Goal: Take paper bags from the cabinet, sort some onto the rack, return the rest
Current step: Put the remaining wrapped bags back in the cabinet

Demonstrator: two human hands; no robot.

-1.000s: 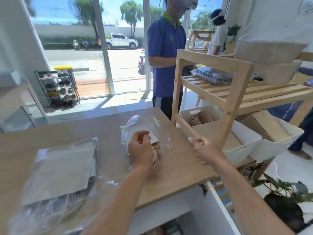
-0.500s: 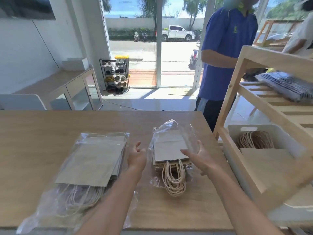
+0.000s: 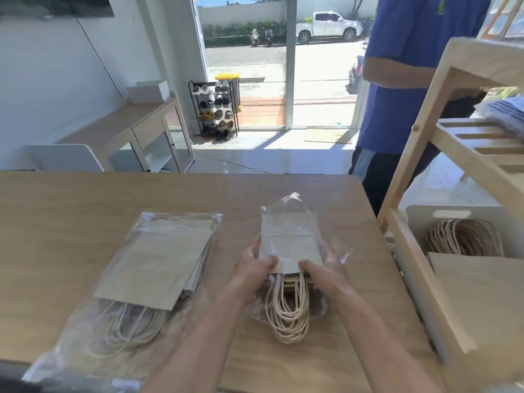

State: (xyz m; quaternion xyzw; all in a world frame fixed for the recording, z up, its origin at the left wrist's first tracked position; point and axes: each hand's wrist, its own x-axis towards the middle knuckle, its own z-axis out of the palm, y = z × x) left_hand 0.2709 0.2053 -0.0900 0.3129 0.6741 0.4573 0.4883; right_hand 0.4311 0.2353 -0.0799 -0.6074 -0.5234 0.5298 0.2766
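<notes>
Both arms reach forward. The left hand (image 3: 252, 269) and the right hand (image 3: 326, 268) have their grip clamped on the sides of the small pack of paper bags (image 3: 289, 239), thumbs on top. It is brown, in clear plastic, with rope handles sticking out. It lies on the surface (image 3: 85, 199), just left of the rack (image 3: 411, 154).

Small plastic-wrapped pack of paper bags (image 3: 289, 239) on wooden table (image 3: 85, 199), left hand (image 3: 253, 268) and right hand (image 3: 326, 269) gripping its sides.

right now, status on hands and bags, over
Left hand and right hand grip small bag pack on table. Large bag pack lies left, untouched. Rack stands right.
</notes>
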